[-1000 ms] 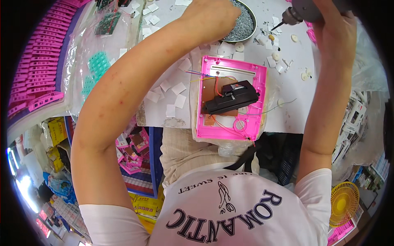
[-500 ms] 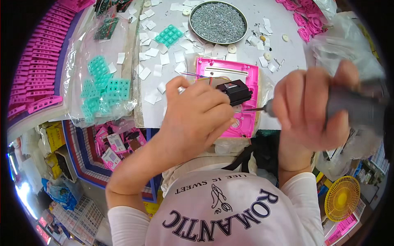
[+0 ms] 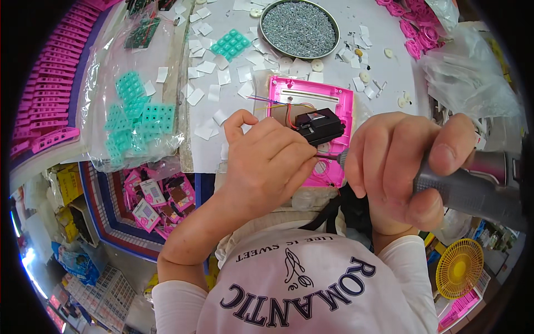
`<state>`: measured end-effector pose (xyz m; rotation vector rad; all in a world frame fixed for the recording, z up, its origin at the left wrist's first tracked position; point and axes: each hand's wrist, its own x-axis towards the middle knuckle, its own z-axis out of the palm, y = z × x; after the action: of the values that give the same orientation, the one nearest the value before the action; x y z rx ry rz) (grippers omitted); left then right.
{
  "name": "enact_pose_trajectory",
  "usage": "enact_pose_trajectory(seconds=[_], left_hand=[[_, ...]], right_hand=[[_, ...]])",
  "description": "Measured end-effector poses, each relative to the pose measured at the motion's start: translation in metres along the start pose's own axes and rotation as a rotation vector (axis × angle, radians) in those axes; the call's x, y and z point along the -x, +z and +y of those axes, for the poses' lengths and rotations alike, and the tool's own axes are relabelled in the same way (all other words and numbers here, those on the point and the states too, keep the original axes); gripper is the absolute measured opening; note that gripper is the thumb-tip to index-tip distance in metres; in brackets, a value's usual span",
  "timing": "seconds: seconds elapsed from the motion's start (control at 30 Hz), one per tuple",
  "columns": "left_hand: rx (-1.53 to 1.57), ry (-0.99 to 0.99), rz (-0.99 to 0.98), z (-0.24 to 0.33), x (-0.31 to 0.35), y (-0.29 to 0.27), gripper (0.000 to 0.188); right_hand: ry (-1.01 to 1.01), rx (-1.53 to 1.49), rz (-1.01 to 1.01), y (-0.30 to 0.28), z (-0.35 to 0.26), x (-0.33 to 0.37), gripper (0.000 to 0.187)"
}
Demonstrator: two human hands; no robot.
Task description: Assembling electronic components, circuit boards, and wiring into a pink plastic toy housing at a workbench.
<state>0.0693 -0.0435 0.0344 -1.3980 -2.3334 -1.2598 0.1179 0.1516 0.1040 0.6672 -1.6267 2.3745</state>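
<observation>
A grey electric screwdriver (image 3: 473,186) lies in my right hand (image 3: 403,167), its fingers wrapped round the body. The bit points left and its tip reaches to the fingertips of my left hand (image 3: 270,158). Those fingers are bent and pressed together at the lower edge of a black plastic box (image 3: 320,126) with wires; whatever they pinch is hidden. The box lies in an open pink plastic casing (image 3: 346,106) on the table in front of me. My left hand covers the casing's lower left part.
A round metal tray (image 3: 261,25) full of small screws stands at the back. White paper squares (image 3: 196,97) and teal rubber keypads (image 3: 231,44) lie scattered left of it. More keypads rest on a plastic bag (image 3: 167,146). Pink parts (image 3: 58,89) are stacked far left; a basket (image 3: 117,222) sits below.
My right hand and the screwdriver have come down and left, bringing the bit to my left fingertips. My left hand stays at the box, nearly unmoved.
</observation>
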Motion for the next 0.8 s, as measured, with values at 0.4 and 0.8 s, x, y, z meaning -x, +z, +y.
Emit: enact_pose_trajectory(seconds=[0.4,0.8], left_hand=[[-0.174,-0.196,-0.031,-0.014,0.025,0.013,0.056],[-0.035,-0.159,0.033,-0.024,0.017,0.021,0.046]], right_hand=[[-0.044,0.181,0.127,-0.01,0.028,-0.006,0.038],[-0.048,0.206,0.125,-0.014,0.039,-0.015,0.04]])
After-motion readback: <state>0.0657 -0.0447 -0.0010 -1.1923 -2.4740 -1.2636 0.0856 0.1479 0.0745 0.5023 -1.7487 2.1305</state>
